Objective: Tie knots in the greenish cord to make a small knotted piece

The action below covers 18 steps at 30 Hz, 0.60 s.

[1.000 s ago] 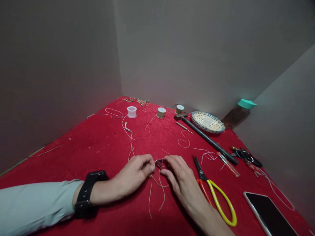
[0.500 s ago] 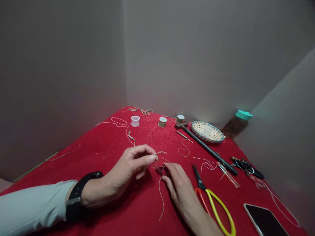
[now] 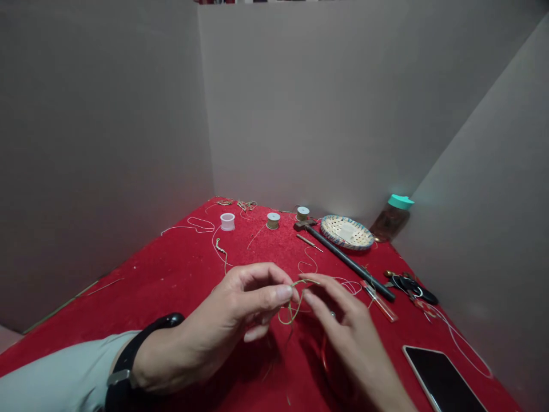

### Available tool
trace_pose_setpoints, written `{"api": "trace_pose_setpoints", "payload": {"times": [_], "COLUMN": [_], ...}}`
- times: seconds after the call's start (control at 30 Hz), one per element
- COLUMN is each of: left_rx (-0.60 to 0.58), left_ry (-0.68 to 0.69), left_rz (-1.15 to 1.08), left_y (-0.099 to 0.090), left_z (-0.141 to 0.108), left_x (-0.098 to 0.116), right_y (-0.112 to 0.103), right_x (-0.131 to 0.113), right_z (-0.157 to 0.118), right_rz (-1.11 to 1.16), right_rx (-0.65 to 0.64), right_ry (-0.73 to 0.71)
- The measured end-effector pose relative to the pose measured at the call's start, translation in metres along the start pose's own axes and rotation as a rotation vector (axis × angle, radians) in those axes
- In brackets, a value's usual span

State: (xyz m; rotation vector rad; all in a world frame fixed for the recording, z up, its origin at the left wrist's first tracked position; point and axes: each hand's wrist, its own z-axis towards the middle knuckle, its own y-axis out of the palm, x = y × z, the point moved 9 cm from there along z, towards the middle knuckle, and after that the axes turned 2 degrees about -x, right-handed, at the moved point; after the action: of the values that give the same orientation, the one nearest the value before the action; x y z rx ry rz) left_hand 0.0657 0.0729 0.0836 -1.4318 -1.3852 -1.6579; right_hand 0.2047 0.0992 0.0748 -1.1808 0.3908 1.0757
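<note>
My left hand (image 3: 251, 297) pinches a thin greenish-beige cord (image 3: 295, 312) between thumb and index finger, over the red tabletop. A small loop of the cord hangs below the fingertips. From the right, my right hand (image 3: 351, 326) meets the same cord, its thumb and index finger closed around the loop close to my left fingertips. One loose cord end lies across my right index finger. Under my right hand are scissors, with only part of a red handle (image 3: 325, 357) showing. The dark purple piece is out of sight.
Farther back stand a white ring-shaped spool (image 3: 227, 222) and thread spools (image 3: 273, 221). On the right lie a hammer (image 3: 347, 260), an awl (image 3: 309, 242), a woven basket (image 3: 326, 232), a jar (image 3: 388, 220), keys (image 3: 414, 289) and a phone (image 3: 441, 377). Grey walls enclose the table.
My right hand has lifted off the purple piece on the table and come up to the cord at my left hand. The view has tilted up and shifted, and the scissors are now mostly covered.
</note>
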Motion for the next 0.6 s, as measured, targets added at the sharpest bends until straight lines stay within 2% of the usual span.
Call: {"api": "trace_pose_setpoints", "payload": {"times": [0.1,0.13,0.17,0.3,0.5,0.6], "left_rx": [-0.008,-0.011,-0.011,-0.023,-0.035,-0.084], "left_ry": [-0.008,-0.011,-0.013,-0.01,-0.038,-0.061], "left_rz": [0.062,0.079,0.093,0.126,0.212,0.165], "left_y": [0.009,0.012,0.013,0.017,0.017,0.022], "left_z": [0.0,0.001,0.001,0.001,-0.001,0.001], "left_x": [0.002,0.001,0.0,-0.004,-0.007,-0.011], "right_y": [-0.04,-0.052,-0.058,-0.054,-0.042,-0.042], "right_x": [-0.031,-0.043,-0.054,-0.067,-0.058,-0.048], "right_z": [-0.003,-0.007,-0.01,-0.018,-0.01,-0.008], "right_rz": [0.034,0.058,0.073,0.11,0.229,0.274], "right_rx": [0.079,0.145,0.156,0.121,0.076,0.091], "right_ry": [0.001,-0.04,-0.08,-0.113,-0.044,0.042]}}
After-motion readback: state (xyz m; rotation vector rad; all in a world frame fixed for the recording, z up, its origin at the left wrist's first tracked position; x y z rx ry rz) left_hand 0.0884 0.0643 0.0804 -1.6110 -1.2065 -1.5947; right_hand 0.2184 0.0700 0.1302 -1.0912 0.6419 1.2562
